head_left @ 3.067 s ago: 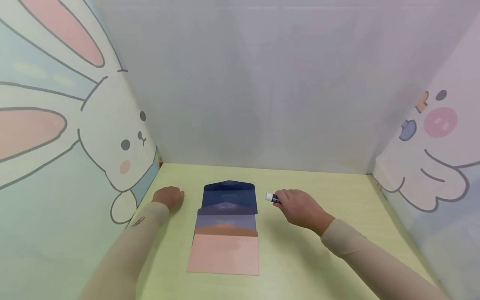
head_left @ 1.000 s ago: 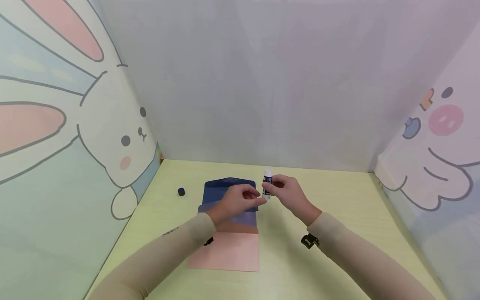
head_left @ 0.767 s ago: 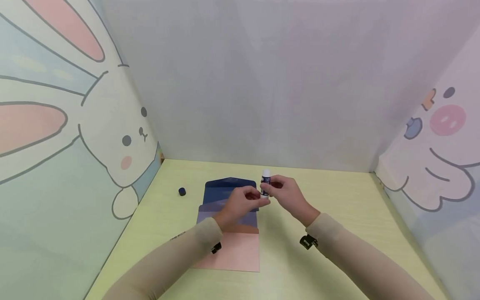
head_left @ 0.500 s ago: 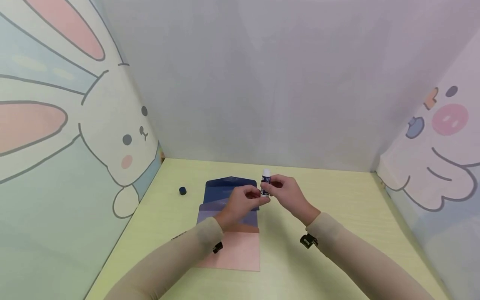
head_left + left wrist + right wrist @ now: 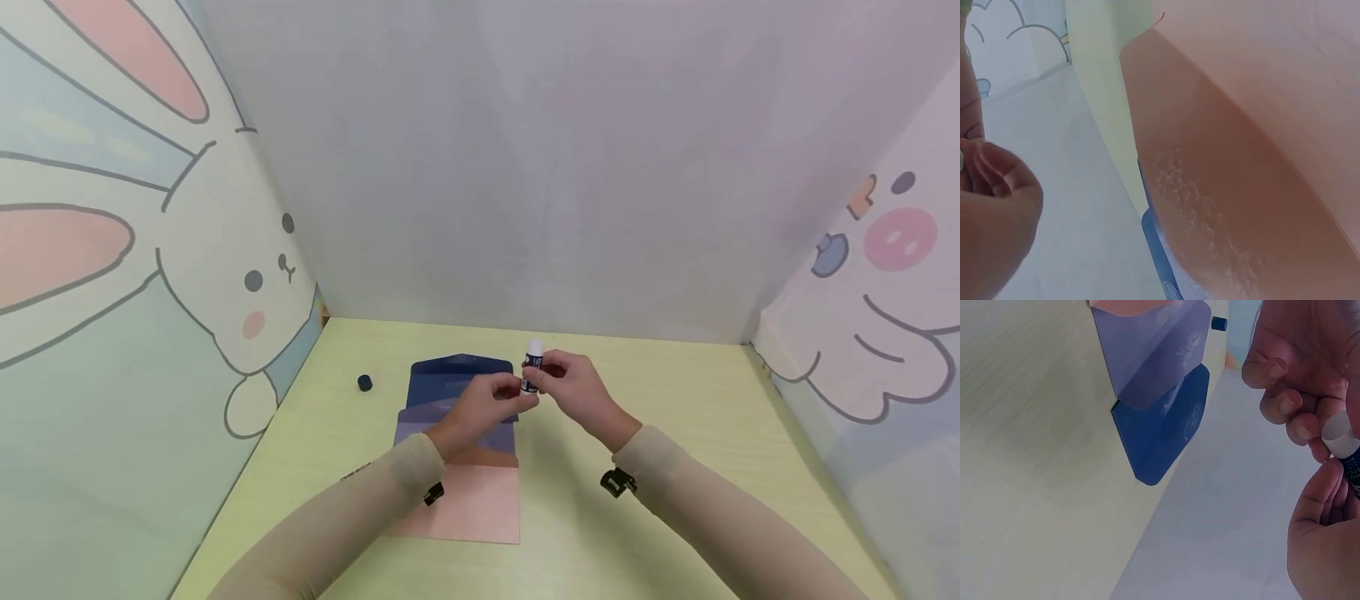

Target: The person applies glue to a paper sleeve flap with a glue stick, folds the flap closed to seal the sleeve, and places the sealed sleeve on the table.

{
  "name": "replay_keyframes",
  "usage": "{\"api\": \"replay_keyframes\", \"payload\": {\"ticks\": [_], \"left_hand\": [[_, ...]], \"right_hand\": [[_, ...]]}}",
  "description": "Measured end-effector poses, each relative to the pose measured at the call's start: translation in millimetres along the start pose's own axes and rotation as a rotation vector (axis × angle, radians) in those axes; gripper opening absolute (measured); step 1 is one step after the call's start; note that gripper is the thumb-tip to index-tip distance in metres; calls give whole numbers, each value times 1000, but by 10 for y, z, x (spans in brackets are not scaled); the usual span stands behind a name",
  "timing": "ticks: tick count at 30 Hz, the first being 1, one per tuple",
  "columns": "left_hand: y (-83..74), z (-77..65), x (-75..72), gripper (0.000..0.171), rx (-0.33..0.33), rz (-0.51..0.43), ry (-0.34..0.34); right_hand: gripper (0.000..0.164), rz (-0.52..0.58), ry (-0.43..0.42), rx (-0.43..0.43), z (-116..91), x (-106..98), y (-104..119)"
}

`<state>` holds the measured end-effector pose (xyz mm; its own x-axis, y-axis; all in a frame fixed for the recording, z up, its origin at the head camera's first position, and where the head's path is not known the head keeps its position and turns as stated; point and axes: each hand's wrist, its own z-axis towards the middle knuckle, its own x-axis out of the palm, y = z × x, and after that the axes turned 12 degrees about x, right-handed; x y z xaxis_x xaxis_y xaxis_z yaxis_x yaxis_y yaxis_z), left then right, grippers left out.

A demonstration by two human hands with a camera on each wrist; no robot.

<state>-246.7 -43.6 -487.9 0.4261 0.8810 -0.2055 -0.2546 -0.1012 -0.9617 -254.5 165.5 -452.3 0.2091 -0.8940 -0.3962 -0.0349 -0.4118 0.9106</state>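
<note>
My right hand [image 5: 585,393] holds an uncapped glue stick [image 5: 533,362] upright by its dark-labelled body, white end up, above the table. From the left, my left hand [image 5: 476,412] pinches the white base at its bottom. Beneath the left hand and forearm lie three overlapping envelopes with flaps laid open: a pink envelope [image 5: 487,508] in front, a purple envelope [image 5: 1129,344] in the middle and a navy envelope [image 5: 435,387] behind. Whitish smears show along the pink one's brown flap [image 5: 1185,125] and on the other flaps too.
The dark blue cap [image 5: 364,382] sits on the pale yellow table [image 5: 660,400], left of the envelopes. A grey wall [image 5: 525,167] rises along the back edge. Cartoon-printed panels [image 5: 202,275] close in both sides.
My left hand has left the table's left side, where the cap now lies, and come to the glue stick's base. The right hand has turned the stick from lying sideways to upright.
</note>
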Motion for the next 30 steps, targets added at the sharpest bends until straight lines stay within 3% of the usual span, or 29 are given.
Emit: {"api": "replay_keyframes", "payload": {"ticks": [5,9,14,21,25,30], "left_hand": [[33,19,-30,27,-1,-74,102],[49,38,-54,25,8,-73,99],[33,41,-23,27,-22,-49,25],[-29,22,114,52,-31,-2,-161],[-37,18,142,53,-20,12,-191],[-39,9,126,52,-21,-18,-167]], "right_hand": [[27,10,19,-2,6,9,-15],[25,-8,8,-18,-2,3,-3],[24,-27,-6,-10,4,17,9],[23,-31,-12,-14,9,80,14],[23,-47,-20,-16,-2,93,17],[23,-56,-21,-10,-14,80,36]]}}
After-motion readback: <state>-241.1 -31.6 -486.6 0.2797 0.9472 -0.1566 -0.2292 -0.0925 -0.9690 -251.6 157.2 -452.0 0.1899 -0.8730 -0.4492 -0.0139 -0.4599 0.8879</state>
